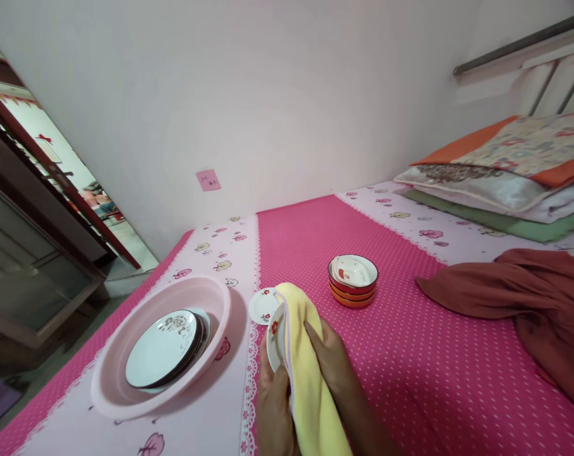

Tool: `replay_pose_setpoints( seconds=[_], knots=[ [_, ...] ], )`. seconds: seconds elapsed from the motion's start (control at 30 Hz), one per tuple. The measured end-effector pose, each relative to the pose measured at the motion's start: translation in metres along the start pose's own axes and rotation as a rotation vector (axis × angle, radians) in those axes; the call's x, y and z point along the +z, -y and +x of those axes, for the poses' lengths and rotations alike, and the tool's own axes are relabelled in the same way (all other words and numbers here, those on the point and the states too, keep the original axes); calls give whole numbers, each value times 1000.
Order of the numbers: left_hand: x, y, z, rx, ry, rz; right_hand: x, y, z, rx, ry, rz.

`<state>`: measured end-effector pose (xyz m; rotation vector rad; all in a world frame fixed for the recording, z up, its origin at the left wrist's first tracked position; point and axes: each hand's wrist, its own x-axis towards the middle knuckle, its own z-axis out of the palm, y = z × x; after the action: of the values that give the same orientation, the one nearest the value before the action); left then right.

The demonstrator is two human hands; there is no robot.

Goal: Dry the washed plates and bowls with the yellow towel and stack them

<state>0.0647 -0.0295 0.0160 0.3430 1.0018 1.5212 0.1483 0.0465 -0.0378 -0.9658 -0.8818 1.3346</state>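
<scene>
A small white plate [275,342] with a red flower is tilted up in my left hand [275,402], whose thumb lies over its near rim. My right hand [332,354] grips a yellow cloth [302,342] with a pale purple edge. The cloth drapes over the plate's right side and hides much of it, then hangs down toward me. Just beyond my hands, another white plate [262,306] with red flowers lies flat on the bed. To their right stands a stack of orange and red bowls [352,297], with a white dish [351,271] in the top one.
At the left, a pink basin [109,354] holds a stack of white plates [161,348] with dark rims. A reddish-brown cloth [529,304] lies at the right. Folded bedding and a pillow [486,183] are piled beyond it. A white wall [287,114] borders the bed's far side.
</scene>
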Motion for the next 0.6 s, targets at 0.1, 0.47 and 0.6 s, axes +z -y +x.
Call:
replay_pose_setpoints(
  seconds=[0.1,0.47,0.6],
  knots=[
    [-7,-12,6,65,64,194,-1,3,-4,63,64,137],
    [-14,-22,15,125,36,323,-13,17,-12,15,279,80],
    [-7,-16,10,176,-173,236,4,18,-21,64,186,155]
  ],
)
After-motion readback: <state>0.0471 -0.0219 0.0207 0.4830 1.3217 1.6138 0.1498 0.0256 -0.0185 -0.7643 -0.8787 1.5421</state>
